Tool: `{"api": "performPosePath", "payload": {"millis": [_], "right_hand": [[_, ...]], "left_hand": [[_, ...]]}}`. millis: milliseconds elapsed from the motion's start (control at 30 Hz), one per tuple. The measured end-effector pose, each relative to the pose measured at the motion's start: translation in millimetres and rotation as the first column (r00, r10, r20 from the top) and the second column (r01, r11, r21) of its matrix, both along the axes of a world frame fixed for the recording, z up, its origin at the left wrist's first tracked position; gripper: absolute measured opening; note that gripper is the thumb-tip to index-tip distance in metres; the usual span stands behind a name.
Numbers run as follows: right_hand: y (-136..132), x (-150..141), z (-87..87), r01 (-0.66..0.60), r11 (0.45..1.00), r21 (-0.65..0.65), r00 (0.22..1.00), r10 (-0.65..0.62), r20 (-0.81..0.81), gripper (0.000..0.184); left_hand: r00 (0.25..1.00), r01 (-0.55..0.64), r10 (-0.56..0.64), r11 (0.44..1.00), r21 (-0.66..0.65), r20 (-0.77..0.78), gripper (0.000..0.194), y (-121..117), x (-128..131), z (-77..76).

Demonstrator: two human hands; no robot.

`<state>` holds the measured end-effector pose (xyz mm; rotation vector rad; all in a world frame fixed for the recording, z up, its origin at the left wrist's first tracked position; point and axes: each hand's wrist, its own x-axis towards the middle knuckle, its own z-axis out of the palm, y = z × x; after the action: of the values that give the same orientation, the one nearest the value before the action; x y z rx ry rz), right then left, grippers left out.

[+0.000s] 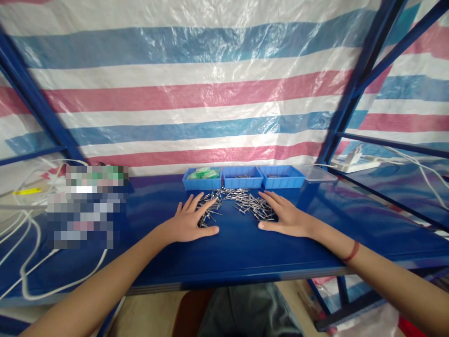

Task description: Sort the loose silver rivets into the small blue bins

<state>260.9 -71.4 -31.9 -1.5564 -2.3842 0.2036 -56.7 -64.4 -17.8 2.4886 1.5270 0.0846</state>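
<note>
A loose pile of thin silvery pop rivets (pixel 250 202) lies in an arc on the blue table (pixel 231 252). My left hand (pixel 191 219) rests at the pile's left end, fingers spread and touching some pieces. At the right end, my right hand (pixel 286 215) lies with its thumb apart from its fingers, beside the pieces. Behind the pile stand three blue bins in a row. The left bin (pixel 185 180) has green and white packets (pixel 203 173) in it. A few small metal pieces lie in the middle bin (pixel 242 183) and the right bin (pixel 284 181).
White cables (pixel 26 271) loop over the table's left side, near a blurred-out patch. A clear plastic lid (pixel 321 174) sits right of the bins, with a white power strip (pixel 358 164) beyond it. Blue metal posts (pixel 365 79) and a striped plastic sheet (pixel 196 93) enclose the table.
</note>
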Motion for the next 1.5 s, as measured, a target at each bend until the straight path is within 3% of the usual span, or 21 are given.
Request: {"api": "performPosePath", "payload": {"millis": [100, 300, 533, 733, 867, 1033, 1167, 1267, 1367, 1500], "right_hand": [[10, -5, -12.8, -0.049, 0.998, -0.03, 0.998, 0.048, -0.031, 0.097], [25, -29, -18.9, -0.218, 0.968, 0.122, 0.952, 0.238, -0.193, 0.087], [38, -58, -15.5, -0.321, 0.902, 0.288, 0.888, 0.392, -0.239, 0.051], [57, -71, -13.7, -0.276, 0.901, 0.334, 0.893, 0.369, -0.258, 0.031], [66, -73, -1.8, -0.182, 0.942, 0.283, 0.913, 0.269, -0.307, 0.021], [69, -75, 8.4, -0.123, 0.954, 0.273, 0.911, 0.218, -0.35, 0.016], [64, -73, 6.8, -0.078, 0.966, 0.247, 0.879, 0.184, -0.441, 0.016], [61, -68, 7.2, -0.05, 0.974, 0.219, 0.812, 0.168, -0.56, 0.015], [61, -64, 9.2, -0.066, 0.987, 0.147, 0.676, 0.152, -0.721, 0.022], [60, -64, 11.2, -0.113, 0.993, 0.039, 0.528, 0.093, -0.844, 0.034]], "left_hand": [[0.998, 0.034, -0.037, 0.998, 0.046, 0.051, 0.078, 6, 5, -6.0], [0.956, 0.186, -0.212, 0.973, 0.138, 0.201, 0.071, 21, 25, -12.6], [0.875, 0.249, -0.332, 0.932, 0.262, 0.351, 0.059, 35, 55, -20.7], [0.896, 0.071, -0.209, 0.938, 0.34, 0.391, 0.052, 56, 80, -28.3], [0.826, -0.04, -0.179, 0.927, 0.372, 0.535, 0.038, 68, 93, -27.2], [0.751, -0.094, -0.196, 0.914, 0.395, 0.63, 0.032, 69, 92, -25.5], [0.752, -0.126, -0.149, 0.924, 0.361, 0.642, 0.03, 64, 87, -26.1], [0.788, -0.163, -0.112, 0.91, 0.381, 0.605, 0.028, 59, 84, -22.9], [0.796, -0.148, -0.141, 0.898, 0.415, 0.588, 0.024, 54, 83, -16.0], [0.662, -0.088, -0.207, 0.933, 0.349, 0.72, 0.018, 50, 85, -8.4]]}}
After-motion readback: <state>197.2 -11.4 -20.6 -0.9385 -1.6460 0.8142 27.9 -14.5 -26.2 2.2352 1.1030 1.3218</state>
